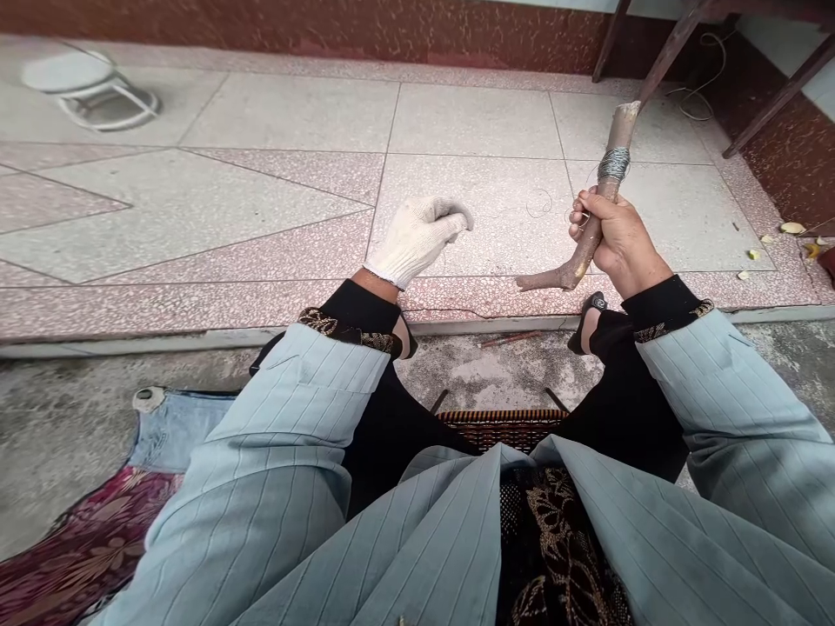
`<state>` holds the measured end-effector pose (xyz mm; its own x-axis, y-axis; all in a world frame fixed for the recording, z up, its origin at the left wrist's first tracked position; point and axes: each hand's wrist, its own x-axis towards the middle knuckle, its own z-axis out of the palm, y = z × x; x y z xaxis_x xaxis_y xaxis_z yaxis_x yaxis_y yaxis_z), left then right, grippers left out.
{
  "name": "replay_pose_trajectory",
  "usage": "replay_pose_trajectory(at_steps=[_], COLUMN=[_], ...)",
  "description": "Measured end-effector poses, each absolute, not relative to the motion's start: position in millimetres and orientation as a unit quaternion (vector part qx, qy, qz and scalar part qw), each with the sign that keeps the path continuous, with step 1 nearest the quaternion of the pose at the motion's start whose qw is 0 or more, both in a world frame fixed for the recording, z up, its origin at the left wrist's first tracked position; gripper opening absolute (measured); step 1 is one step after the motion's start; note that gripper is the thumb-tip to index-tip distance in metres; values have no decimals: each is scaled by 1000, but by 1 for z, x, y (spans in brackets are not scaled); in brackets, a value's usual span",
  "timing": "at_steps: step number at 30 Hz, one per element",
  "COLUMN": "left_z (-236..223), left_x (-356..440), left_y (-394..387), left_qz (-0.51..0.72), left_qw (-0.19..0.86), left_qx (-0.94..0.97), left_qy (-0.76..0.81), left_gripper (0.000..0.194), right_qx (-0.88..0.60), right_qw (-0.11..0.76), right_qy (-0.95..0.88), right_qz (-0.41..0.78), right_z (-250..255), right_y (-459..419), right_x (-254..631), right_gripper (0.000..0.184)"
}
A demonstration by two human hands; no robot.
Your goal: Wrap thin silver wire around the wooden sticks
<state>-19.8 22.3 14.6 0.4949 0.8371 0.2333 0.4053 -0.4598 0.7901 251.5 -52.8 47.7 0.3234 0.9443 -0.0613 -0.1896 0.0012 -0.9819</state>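
Note:
My right hand (619, 235) is wrapped round a crooked wooden stick (591, 239), bare-skinned and closed. Silvery thin wire (614, 164) is wound in a tight band on the stick just above my fist. The stick's cut end points up and away, and its bent foot points left. My left hand (421, 235), in a white knitted glove, is closed in a pinch to the left of the stick. A faint loose strand curls over the tiles between the two hands, and a bit of it shows below the glove, so the fingers appear to pinch the wire.
I sit on a woven seat (502, 426) at the edge of a tiled step (470, 287). A white stool (91, 83) stands at far left. Denim and patterned cloth (84, 522) lies at lower left. Dark table legs (671, 52) and a cable (708, 78) are at far right.

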Motion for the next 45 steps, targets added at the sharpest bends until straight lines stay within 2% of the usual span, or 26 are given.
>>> replay_pose_trajectory(at_steps=[5,7,10,12,16,20,24,35,41,45], left_z=[-2,-4,-2,-1,1,3,3,7,1,2], left_x=[-15,-9,1,8,21,30,32,27,25,24], left_y=[25,19,7,0,-11,-18,-19,-17,-14,-18], left_qz=[203,176,201,251,339,283,258,328,328,332], left_qw=[415,451,457,410,211,40,-25,67,89,155], left_qx=[810,817,832,843,877,916,918,898,908,904], left_qy=[361,313,243,240,267,283,299,284,247,222], left_gripper=[17,27,48,54,53,38,25,26,26,29], right_qx=[-534,-540,-548,-560,-575,-566,-550,-541,-542,-537], right_qw=[603,601,592,579,556,542,528,556,545,548], right_qy=[-375,-377,-380,-378,-367,-359,-365,-384,-408,-426], right_qz=[458,453,452,455,475,507,535,501,493,480], right_z=[50,47,40,35,29,30,30,27,31,32], right_y=[-57,-59,-59,-58,-59,-61,-62,-53,-56,-58], right_x=[242,238,231,226,215,208,208,220,218,214], right_gripper=[30,28,27,27,23,20,20,32,29,27])
